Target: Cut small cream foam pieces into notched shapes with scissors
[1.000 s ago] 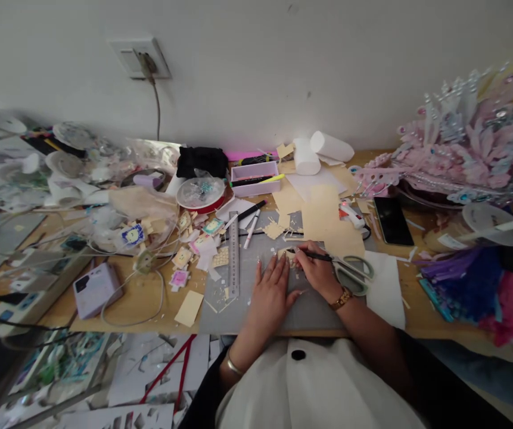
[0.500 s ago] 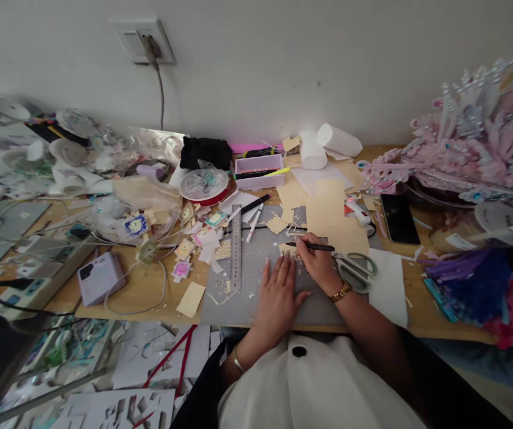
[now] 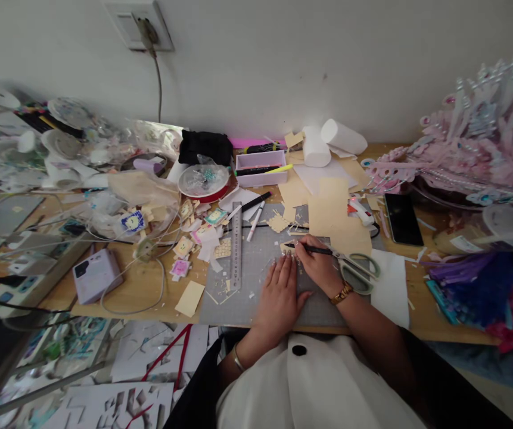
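My left hand [image 3: 279,293] lies flat on the grey cutting mat [image 3: 227,307], fingers stretched out, their tips at a small cream card piece [image 3: 285,247]. Between the fingers and thumb of my right hand [image 3: 321,269] is a slim black pen [image 3: 319,249], slanted with its tip pointing left over that card piece. Just right of this hand rest scissors [image 3: 363,275] with pale green handles. A steel ruler [image 3: 235,256] lies on the mat left of my hands, beside a white marker [image 3: 256,221]. Cut cream scraps [image 3: 277,223] lie beyond my fingertips.
A larger cream card sheet [image 3: 334,208] lies behind my right hand, with a phone [image 3: 403,219] farther right. Pens sit in a lilac tray [image 3: 261,177]. Small drawn card figures [image 3: 180,268] and cables crowd the left. Pink beaded decorations [image 3: 484,149] rise at the right.
The camera view has shifted slightly. My left hand stays flat, and my right hand keeps its hold on the pen, its tip still over the card piece.
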`<state>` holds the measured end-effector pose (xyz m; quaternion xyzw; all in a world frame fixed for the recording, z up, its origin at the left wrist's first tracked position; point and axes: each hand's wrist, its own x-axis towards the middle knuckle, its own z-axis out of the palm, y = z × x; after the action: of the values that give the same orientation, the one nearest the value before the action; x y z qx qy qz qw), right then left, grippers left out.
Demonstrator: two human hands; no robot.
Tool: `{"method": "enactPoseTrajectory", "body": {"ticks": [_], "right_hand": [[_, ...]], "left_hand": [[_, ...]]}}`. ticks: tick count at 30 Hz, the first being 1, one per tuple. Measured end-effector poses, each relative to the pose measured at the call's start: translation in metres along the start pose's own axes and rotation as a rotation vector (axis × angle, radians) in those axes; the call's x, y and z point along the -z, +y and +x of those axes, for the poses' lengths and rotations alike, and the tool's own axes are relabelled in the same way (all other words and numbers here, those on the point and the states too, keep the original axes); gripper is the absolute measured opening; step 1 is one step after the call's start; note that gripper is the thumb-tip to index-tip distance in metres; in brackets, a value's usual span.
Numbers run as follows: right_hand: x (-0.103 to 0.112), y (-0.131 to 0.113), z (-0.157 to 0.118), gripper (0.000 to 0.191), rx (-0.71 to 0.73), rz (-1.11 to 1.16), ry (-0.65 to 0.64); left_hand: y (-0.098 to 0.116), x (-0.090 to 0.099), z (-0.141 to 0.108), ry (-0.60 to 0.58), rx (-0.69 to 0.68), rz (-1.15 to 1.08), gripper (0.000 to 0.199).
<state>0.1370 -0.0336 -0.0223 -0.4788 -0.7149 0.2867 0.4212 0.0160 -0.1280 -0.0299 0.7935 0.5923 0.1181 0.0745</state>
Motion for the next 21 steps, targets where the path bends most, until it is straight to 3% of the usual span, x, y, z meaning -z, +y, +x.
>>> {"method": "enactPoseTrajectory", "body": {"ticks": [21], "right_hand": [[0.0003,-0.0025,0.0006,0.026,-0.043,0.000,-0.035]], "left_hand": [[0.0012,0.0015,0.0000,-0.016,0.019,-0.027,0.068]]}}
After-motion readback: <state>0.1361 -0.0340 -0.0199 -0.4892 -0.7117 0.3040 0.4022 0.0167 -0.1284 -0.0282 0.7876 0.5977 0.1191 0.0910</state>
